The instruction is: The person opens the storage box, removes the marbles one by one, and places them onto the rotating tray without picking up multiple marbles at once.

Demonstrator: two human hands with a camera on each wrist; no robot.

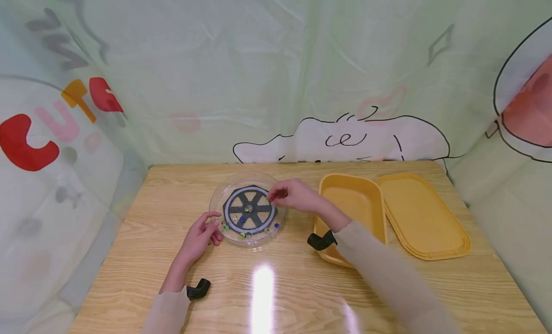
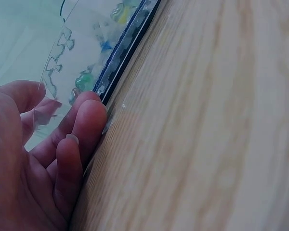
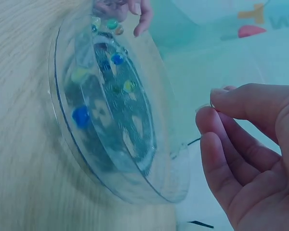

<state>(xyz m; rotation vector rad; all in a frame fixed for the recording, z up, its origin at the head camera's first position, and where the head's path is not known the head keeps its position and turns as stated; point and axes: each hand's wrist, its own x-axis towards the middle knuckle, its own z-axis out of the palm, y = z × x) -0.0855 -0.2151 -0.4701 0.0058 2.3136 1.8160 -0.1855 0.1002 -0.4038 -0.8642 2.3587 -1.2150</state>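
Note:
A round clear dish [image 1: 254, 242] stands on the table, with a dark spoked wheel pattern [image 1: 253, 209] showing through it. Several glass marbles lie in it, among them a blue marble [image 3: 81, 116] and a green marble [image 2: 84, 80]. My left hand [image 1: 201, 237] grips the dish's near-left edge, some fingertips low against its side [image 2: 89, 108]. Over the dish's right rim, my right hand [image 1: 295, 195] holds thumb and forefinger pinched together. A small reddish thing [image 1: 271, 198] shows at those fingertips, mostly covered by them; I cannot tell its kind.
An orange-yellow tub [image 1: 351, 180] stands right of the dish, under my right forearm. Its matching lid [image 1: 424, 214] lies flat beside it. A printed curtain [image 1: 276, 75] hangs along the table's back edge and both sides.

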